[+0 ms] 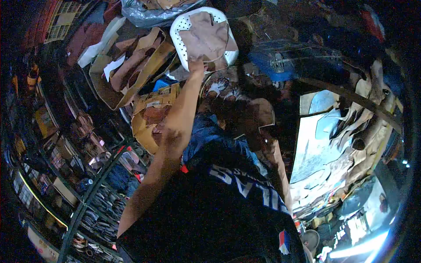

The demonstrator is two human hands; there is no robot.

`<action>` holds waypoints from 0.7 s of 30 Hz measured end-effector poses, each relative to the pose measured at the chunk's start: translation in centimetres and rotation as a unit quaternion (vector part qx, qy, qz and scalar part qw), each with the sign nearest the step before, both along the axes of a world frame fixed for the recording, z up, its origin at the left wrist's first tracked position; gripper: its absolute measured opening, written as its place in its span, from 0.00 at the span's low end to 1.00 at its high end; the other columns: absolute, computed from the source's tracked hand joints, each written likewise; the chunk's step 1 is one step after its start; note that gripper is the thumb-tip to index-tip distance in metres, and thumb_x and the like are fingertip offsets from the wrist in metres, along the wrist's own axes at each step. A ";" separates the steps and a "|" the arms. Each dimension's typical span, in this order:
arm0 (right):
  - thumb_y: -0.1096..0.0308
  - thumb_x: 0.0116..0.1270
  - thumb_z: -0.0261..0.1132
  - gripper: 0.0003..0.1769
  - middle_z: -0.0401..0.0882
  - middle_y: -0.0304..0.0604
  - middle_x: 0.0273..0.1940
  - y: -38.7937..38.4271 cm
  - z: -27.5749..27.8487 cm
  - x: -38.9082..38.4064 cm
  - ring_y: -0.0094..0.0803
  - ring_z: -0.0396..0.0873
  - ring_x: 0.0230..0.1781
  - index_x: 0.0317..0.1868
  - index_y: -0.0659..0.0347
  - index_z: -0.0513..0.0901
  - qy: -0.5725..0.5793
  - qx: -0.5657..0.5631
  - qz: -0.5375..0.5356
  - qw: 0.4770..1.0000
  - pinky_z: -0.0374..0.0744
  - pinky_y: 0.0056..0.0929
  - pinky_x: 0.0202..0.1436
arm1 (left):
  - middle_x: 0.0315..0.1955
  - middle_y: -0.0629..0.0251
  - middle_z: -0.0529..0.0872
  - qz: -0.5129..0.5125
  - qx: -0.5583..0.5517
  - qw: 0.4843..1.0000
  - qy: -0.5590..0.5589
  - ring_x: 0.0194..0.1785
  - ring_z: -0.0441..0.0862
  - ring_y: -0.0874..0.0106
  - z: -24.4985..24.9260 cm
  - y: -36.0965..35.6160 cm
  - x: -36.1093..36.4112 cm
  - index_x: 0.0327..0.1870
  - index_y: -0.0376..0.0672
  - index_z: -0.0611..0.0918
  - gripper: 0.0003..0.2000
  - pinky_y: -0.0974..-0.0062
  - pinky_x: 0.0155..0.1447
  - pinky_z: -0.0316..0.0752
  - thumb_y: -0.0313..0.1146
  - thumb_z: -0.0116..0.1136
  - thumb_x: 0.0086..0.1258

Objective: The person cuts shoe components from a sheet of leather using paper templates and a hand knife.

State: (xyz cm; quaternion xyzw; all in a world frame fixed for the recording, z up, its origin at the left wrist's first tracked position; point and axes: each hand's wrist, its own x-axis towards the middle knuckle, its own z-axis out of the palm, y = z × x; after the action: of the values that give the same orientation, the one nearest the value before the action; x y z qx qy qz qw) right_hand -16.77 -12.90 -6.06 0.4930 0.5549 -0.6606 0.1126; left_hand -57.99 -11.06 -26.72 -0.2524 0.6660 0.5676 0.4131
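Note:
My left hand (197,66) reaches forward to a white plastic stool (178,27) with a perforated rim. Its fingers are closed at the near edge of a brown leather piece (205,37) lying over the seat. The leather has an irregular cut outline and covers most of the stool top. My right hand (268,141) is low on the right, mostly lost in shadow beside my body, so I cannot tell what its fingers do. Just beyond it is a darker brown leather piece (262,111) with a pale curved edge, over my lap.
Left of the stool stands an open cardboard box (105,90) of leather scraps, with a smaller carton (142,131) nearer me. A grey plastic bag (149,16) lies behind. At right, large hides (368,136) hang by a bright panel (313,140). Cluttered racks (81,201) fill the left.

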 end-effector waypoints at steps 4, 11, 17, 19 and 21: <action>0.76 0.65 0.60 0.26 0.84 0.47 0.51 -0.9 1.2 0.6 0.28 0.80 0.46 0.65 0.65 0.75 -0.030 0.008 -0.017 0.999 0.79 0.30 0.51 | 0.51 0.55 0.79 0.046 0.019 0.998 -0.045 0.48 0.81 0.56 -2.6 0.4 -1.2 0.56 0.41 0.71 0.17 0.60 0.39 0.84 0.30 0.60 0.71; 0.78 0.67 0.57 0.26 0.83 0.50 0.52 -0.8 2.1 -0.1 0.30 0.81 0.47 0.66 0.64 0.73 -0.076 0.018 -0.039 0.996 0.79 0.30 0.52 | 0.48 0.57 0.80 0.108 0.036 0.993 -0.027 0.50 0.81 0.60 0.0 1.2 -1.8 0.53 0.40 0.75 0.14 0.63 0.40 0.88 0.29 0.61 0.69; 0.58 0.76 0.48 0.25 0.80 0.41 0.57 -2.0 -0.5 0.0 0.33 0.81 0.49 0.68 0.60 0.72 0.019 0.041 -0.124 0.991 0.81 0.31 0.52 | 0.36 0.58 0.81 0.088 0.110 0.985 -0.099 0.32 0.80 0.65 4.1 1.7 -2.8 0.47 0.40 0.74 0.08 0.72 0.31 0.87 0.28 0.57 0.71; 0.70 0.72 0.54 0.23 0.82 0.49 0.54 -0.3 1.1 -3.1 0.33 0.80 0.51 0.66 0.63 0.73 0.044 0.070 -0.130 0.988 0.78 0.30 0.54 | 0.43 0.52 0.80 -0.012 0.140 0.984 -0.109 0.38 0.82 0.62 1.6 0.7 -4.6 0.52 0.36 0.74 0.11 0.69 0.33 0.86 0.26 0.53 0.72; 0.73 0.71 0.56 0.22 0.83 0.51 0.52 2.0 4.2 -7.1 0.32 0.80 0.52 0.65 0.66 0.73 0.024 0.113 -0.073 0.991 0.77 0.29 0.56 | 0.43 0.52 0.80 0.025 0.163 0.982 -0.091 0.38 0.82 0.62 4.3 0.8 -5.3 0.51 0.34 0.73 0.10 0.71 0.31 0.85 0.25 0.51 0.72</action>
State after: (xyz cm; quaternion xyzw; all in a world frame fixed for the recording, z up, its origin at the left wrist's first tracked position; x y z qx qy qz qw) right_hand -23.92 -10.86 -1.84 0.5259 0.5913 -0.6114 -0.0058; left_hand -63.25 -10.31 -22.46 -0.2488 0.5179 0.6533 0.4930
